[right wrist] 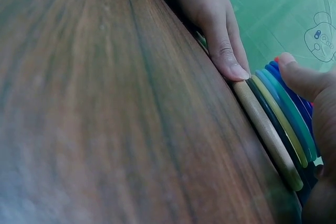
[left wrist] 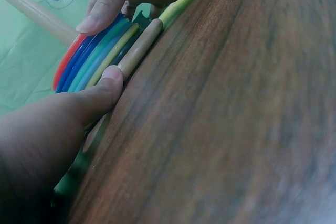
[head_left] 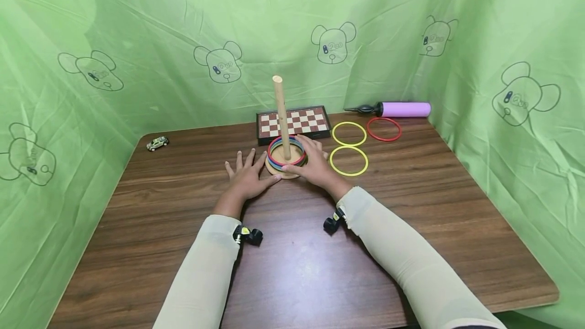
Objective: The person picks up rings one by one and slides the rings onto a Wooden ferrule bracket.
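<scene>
A wooden peg (head_left: 282,121) stands upright on a round wooden base (right wrist: 268,135). Around its foot lies a stack of thin coloured rings (left wrist: 94,59), red on top, with blue, teal, yellow and dark ones below. My right hand (head_left: 321,167) grips the stack from the right, its thumb at the near side and its fingers round the far side. To the left, my left hand (head_left: 249,179) lies with straight, spread fingers on the table. Its thumb touches the edge of the base. My right palm hides part of the rings in the head view.
Behind the peg sits a red and white checkered board (head_left: 308,122). Two yellow rings (head_left: 349,175) and a red ring (head_left: 384,140) lie to the right, near a purple hand pump (head_left: 404,109). A toy car (head_left: 157,143) stands at the far left. Green cloth (head_left: 283,14) surrounds the wooden table (head_left: 173,207).
</scene>
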`<state>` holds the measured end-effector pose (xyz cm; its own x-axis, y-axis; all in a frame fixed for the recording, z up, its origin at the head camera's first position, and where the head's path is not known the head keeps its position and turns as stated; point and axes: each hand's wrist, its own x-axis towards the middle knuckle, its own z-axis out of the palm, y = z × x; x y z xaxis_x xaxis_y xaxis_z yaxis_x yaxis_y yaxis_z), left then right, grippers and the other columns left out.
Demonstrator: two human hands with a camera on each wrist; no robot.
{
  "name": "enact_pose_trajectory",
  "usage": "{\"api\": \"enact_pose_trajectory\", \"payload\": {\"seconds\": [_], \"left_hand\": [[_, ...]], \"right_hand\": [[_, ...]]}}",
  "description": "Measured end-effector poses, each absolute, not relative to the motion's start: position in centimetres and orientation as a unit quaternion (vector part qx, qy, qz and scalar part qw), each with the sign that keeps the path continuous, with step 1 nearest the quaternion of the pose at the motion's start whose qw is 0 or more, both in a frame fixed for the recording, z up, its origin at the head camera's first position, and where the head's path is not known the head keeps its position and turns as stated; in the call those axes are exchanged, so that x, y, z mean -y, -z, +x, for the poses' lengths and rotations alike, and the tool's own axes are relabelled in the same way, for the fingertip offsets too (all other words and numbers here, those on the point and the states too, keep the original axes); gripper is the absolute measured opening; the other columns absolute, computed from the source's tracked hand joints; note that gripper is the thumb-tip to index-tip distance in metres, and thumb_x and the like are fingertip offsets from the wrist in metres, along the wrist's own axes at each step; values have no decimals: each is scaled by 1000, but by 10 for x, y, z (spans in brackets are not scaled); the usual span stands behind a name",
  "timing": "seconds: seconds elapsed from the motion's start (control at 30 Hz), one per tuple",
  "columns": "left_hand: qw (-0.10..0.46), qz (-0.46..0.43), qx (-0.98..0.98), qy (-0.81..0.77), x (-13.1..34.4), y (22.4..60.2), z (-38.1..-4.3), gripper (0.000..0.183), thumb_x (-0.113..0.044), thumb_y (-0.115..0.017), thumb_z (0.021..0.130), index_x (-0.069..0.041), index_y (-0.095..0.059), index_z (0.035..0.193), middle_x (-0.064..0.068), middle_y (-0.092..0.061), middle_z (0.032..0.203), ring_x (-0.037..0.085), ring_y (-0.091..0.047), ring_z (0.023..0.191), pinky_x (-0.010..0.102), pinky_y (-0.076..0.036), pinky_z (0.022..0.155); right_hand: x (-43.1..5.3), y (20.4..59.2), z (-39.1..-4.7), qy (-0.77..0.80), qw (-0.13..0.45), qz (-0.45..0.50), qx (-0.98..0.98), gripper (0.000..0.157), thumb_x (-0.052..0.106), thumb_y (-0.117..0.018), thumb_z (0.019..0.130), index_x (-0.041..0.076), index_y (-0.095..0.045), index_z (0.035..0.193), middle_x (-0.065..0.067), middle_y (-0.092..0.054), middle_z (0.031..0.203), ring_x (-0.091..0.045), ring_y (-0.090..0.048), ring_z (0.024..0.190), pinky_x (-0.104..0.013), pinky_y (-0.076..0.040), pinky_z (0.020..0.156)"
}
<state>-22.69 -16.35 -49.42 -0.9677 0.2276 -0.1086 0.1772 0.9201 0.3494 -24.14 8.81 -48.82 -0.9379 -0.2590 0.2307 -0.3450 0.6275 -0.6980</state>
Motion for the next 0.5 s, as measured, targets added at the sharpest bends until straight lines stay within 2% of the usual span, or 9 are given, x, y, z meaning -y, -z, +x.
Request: {"api": "enact_pose_trajectory", "payload": {"seconds": [0.5], "left_hand": [[78, 103, -976, -177, 164, 496, -229, 103, -91, -47, 95, -36, -18, 177, 12, -5, 187, 54, 11, 169, 84, 16, 124]], "right_hand": [[-89, 489, -242, -430, 52, 160, 887, 116, 46, -97, 82, 12, -32, 173, -11, -23, 183, -39, -19, 166, -71, -27, 119]]}}
